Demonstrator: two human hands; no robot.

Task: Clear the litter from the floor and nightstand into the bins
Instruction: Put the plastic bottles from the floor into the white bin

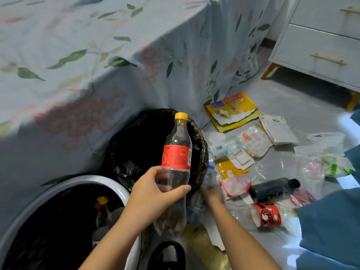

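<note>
My left hand (153,195) grips an empty clear bottle (176,152) with a red label and yellow cap, held upright over the edge of the black-lined bin (124,166). A white-rimmed bin (118,189) at the lower left holds several bottles. My right hand (213,193) is low on the floor beside the black bin, its fingers round a small clear bottle with a blue cap (211,172); both are blurred. Litter lies on the floor to the right: a torn yellow packet (231,112), a black bottle (272,189), a red-and-black paper cup (266,214) and several wrappers.
A bed with a floral sheet (97,65) hangs down behind the bins. The white nightstand (321,41) with gold handles and yellow legs stands at the upper right. Clear plastic bags (321,152) lie at the right. Blue cloth (331,221) covers the lower right corner.
</note>
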